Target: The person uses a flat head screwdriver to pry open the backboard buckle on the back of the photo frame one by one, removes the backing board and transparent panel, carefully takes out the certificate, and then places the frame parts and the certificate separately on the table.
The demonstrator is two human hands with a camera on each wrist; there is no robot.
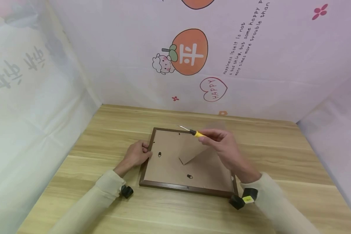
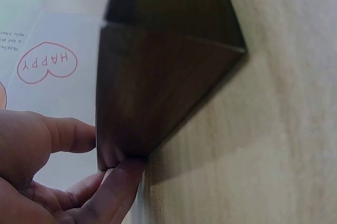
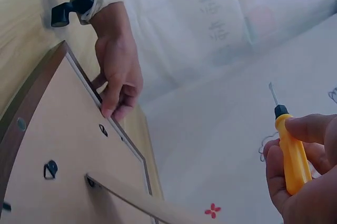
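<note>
A brown picture frame [image 1: 175, 186] lies face down on the table, its beige backing board [image 1: 166, 167] up. A stand leg [image 1: 193, 148] juts from the board, and two small black hanging hooks are fixed to it. At the frame's left side my left hand [image 1: 136, 152] grips the edge; the left wrist view shows the thumb and fingers [image 2: 113, 195] at the frame's dark side. My right hand [image 1: 225, 148] holds a screwdriver [image 3: 293, 153] by its yellow handle above the board. The metal tip points up and left, apart from the frame.
The wood-grain table [image 1: 111, 201] runs on around the frame. Pale printed sheets [image 1: 128, 42] rise at the back and both sides. A black wrist device [image 1: 126, 191] sits by the left cuff, another [image 1: 237, 201] by the right.
</note>
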